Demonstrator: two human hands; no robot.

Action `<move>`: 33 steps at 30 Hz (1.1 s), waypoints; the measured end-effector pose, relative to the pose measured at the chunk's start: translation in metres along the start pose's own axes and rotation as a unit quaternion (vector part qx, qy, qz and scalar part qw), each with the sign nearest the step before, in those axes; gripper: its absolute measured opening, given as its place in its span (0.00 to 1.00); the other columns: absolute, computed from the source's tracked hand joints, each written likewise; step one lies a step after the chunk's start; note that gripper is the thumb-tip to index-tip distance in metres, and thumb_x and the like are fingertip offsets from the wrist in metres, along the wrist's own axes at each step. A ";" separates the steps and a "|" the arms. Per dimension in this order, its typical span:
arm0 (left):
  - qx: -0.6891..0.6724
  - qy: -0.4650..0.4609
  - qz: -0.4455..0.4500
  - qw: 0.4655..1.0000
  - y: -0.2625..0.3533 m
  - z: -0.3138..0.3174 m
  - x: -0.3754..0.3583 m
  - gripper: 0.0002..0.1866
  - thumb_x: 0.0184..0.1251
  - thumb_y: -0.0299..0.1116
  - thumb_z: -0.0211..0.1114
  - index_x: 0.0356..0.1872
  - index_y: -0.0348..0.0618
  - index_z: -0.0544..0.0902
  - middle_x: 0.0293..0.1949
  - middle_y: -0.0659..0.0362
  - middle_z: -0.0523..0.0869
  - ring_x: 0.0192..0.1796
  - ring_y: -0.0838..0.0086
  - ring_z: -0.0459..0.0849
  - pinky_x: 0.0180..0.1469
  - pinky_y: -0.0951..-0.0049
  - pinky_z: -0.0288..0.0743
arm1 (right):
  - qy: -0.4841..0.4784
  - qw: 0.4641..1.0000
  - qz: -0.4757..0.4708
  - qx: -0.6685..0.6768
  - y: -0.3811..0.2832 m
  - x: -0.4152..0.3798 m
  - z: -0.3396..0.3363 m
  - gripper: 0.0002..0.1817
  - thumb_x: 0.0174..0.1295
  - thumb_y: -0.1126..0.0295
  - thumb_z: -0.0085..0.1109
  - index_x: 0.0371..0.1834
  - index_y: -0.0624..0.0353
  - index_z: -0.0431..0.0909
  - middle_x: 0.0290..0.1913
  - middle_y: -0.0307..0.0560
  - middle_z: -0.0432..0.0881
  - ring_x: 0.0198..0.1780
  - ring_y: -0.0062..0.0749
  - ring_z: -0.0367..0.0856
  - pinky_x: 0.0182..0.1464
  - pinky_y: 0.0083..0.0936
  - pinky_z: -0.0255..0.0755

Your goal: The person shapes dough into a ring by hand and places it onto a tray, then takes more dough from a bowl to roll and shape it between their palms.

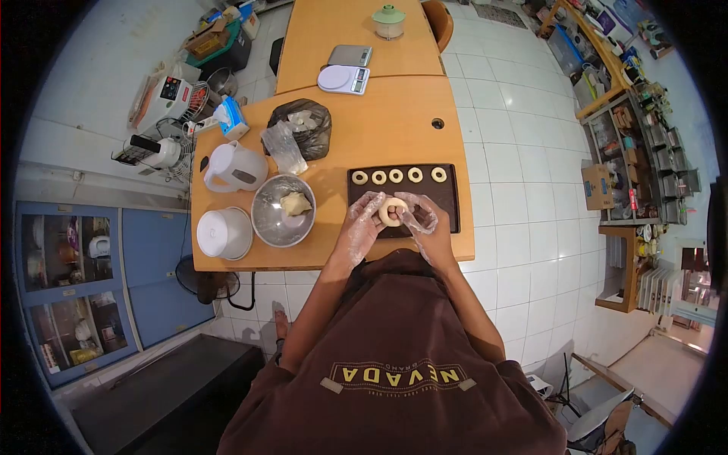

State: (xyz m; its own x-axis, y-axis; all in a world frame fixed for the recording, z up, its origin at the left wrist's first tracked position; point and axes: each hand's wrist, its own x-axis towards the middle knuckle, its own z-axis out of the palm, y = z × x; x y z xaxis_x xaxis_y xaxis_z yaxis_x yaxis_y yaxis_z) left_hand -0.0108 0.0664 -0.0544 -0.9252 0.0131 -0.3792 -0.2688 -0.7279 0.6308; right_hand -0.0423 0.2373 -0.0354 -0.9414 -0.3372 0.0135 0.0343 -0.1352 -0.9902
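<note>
Between my two hands is a ring of pale dough [392,203], held above the near part of a dark baking tray [364,206]. My left hand [362,224], dusted with flour, grips the ring from the left side. From the right, my floury right hand [426,226] closes on it, with fingertips at the hole. Along the tray's far edge lies a row of several dough rings [396,176]. To the left stands a steel mixing bowl [265,220] with a lump of dough [295,203] in it.
Left of the bowl are a white jug [235,167] and a white lidded tub [224,233]. A black plastic bag [312,125] lies behind the bowl. Farther back are a white kitchen scale [343,79], a grey scale [350,55] and a green-lidded container [389,24].
</note>
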 end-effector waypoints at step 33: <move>0.041 -0.038 0.063 0.996 -0.002 0.005 -0.003 0.04 0.82 0.28 0.61 0.49 0.41 0.80 0.46 0.60 0.86 0.49 0.75 0.86 0.56 0.70 0.83 | -0.038 0.995 -0.022 -0.094 -0.007 0.004 -0.009 0.17 0.74 0.70 0.65 0.63 0.64 0.86 0.47 0.44 0.85 0.49 0.25 0.79 0.54 0.24 0.72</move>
State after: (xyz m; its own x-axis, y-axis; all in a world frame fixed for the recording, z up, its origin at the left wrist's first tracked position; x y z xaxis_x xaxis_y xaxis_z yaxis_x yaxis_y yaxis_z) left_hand -0.0085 0.0713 -0.0514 -0.9696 -0.0211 -0.2440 -0.1676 -0.6693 0.7238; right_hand -0.0490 0.2454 -0.0293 -0.9120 -0.4056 0.0616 -0.0773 0.0224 -0.9968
